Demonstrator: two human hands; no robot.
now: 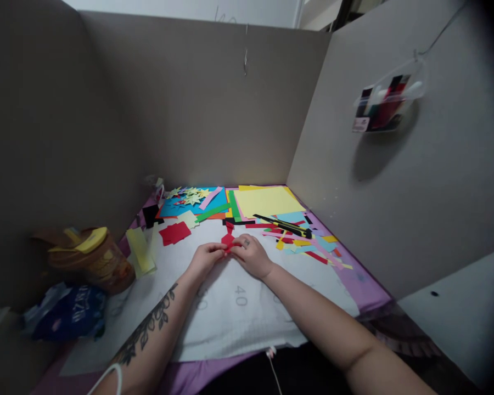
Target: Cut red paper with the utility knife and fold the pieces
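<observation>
Both hands meet at the middle of the white sheet [241, 323], pinching a folded red paper piece [228, 239] between fingertips. My left hand [206, 259] is closed on its near left side, and my right hand [253, 257], with a ring on one finger, is closed on its right side. A narrow part of the red paper sticks up beyond the fingers; the part under the fingertips is hidden. Left of the hands lies a flat red paper piece [174, 233]. On the right, a black and yellow utility knife [286, 225] rests over coloured paper strips [316, 248].
Pale folded paper stars [192, 196] lie on blue sheets [170, 208] at the back left. Yellow sheets [269, 201] are stacked at the back right. A brown container [102, 260] and a blue packet [68, 312] stand left. Grey panels [206, 104] enclose the table; a plastic pouch [389, 101] hangs right.
</observation>
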